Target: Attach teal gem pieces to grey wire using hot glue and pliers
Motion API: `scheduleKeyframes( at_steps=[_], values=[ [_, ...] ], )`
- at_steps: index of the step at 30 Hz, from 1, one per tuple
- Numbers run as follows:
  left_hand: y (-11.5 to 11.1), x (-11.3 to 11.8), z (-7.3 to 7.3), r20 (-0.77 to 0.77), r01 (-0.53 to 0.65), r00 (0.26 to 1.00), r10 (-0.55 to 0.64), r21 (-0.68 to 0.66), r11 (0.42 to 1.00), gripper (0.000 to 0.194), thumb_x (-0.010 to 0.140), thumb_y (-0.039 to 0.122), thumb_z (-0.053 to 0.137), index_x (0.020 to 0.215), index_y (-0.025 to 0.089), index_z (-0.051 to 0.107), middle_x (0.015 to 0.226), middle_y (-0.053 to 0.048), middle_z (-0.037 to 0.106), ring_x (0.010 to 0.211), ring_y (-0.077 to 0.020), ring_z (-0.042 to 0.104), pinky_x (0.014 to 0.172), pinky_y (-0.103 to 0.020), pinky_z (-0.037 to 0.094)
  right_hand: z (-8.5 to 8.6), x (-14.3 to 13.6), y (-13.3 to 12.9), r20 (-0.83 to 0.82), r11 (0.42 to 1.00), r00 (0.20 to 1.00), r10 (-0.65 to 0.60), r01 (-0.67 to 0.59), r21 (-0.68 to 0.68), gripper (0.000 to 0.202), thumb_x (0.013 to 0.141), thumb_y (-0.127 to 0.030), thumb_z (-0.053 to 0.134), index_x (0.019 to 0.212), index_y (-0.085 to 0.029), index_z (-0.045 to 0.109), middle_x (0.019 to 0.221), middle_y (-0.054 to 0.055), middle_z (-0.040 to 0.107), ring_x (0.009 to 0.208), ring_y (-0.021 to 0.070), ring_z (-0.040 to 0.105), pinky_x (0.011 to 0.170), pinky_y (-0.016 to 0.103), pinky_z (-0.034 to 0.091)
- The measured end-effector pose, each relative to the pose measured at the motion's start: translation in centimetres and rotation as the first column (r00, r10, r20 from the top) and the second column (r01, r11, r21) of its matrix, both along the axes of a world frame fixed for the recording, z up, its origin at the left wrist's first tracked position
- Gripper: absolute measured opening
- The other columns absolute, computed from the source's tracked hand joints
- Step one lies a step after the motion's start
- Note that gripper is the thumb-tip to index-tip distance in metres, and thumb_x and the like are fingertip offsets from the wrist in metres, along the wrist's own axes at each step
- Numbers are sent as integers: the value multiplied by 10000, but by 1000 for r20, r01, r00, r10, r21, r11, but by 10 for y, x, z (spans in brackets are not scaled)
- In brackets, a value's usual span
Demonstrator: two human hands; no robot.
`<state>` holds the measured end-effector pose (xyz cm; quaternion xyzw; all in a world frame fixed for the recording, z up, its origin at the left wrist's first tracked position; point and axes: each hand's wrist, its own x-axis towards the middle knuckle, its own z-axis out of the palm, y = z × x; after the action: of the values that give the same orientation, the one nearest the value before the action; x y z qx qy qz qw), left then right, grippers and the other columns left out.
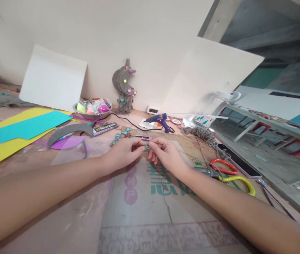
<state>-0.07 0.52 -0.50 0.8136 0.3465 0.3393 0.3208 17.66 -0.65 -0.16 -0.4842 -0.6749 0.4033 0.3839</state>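
Over the printed cardboard sheet (139,215), my left hand (125,152) and my right hand (167,155) meet, fingertips almost touching. Both are closed in a pinch on a small teal piece (147,147), whose exact kind is too small to tell. Just beyond my left fingers lie several teal-and-grey pieces (117,138) and a pink-handled tool (142,137). A thin grey cord (168,208) runs down the cardboard below my hands.
A blue glue gun (160,121) lies behind my hands. To the right are grey yarn (205,135), scissors (236,180) and a phone (240,160). Left are a felt crescent (69,131), teal sheet (28,127) and bowl (91,114). A moon ornament (125,82) stands against the wall.
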Motion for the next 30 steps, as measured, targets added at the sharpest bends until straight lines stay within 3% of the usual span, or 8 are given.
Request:
scheduleKeyframes(
  at_steps=[8, 14, 23, 30],
  values=[
    [5, 0, -7, 146, 41, 989, -7, -229, 973, 227, 859, 360, 448, 806, 164, 548, 619, 22, 528, 522, -102, 476, 487, -209, 362, 1, 1, -3, -16, 1000, 1000, 2, -2, 23, 264, 822, -413, 529, 955, -187, 563, 527, -54, 543, 428, 80, 464, 447, 201, 404],
    [8, 0, -11, 179, 53, 984, -16, -203, 978, 211, 861, 346, 451, 807, 166, 547, 638, 16, 536, 554, -109, 494, 510, -214, 376, 3, 0, -5, 18, 998, 998, 65, -65, -7, 335, 813, -372, 543, 1091, -186, 539, 517, -65, 524, 414, 77, 424, 409, 194, 340],
    [6, 0, -10, 190, 45, 982, -1, -228, 973, 218, 850, 368, 472, 792, 168, 535, 628, 17, 542, 545, -106, 498, 500, -207, 376, 1, 0, -2, -29, 999, 999, 41, -42, -17, 261, 828, -422, 498, 961, -198, 508, 514, -59, 544, 419, 87, 457, 438, 208, 379],
    [6, 0, -10, 185, 34, 983, 4, -199, 979, 201, 860, 342, 461, 810, 170, 552, 622, 22, 543, 527, -99, 481, 485, -203, 362, 2, -1, -1, -35, 996, 997, 75, -77, -42, 258, 809, -380, 540, 986, -194, 507, 491, -73, 529, 408, 82, 431, 427, 202, 346]
  ],
)
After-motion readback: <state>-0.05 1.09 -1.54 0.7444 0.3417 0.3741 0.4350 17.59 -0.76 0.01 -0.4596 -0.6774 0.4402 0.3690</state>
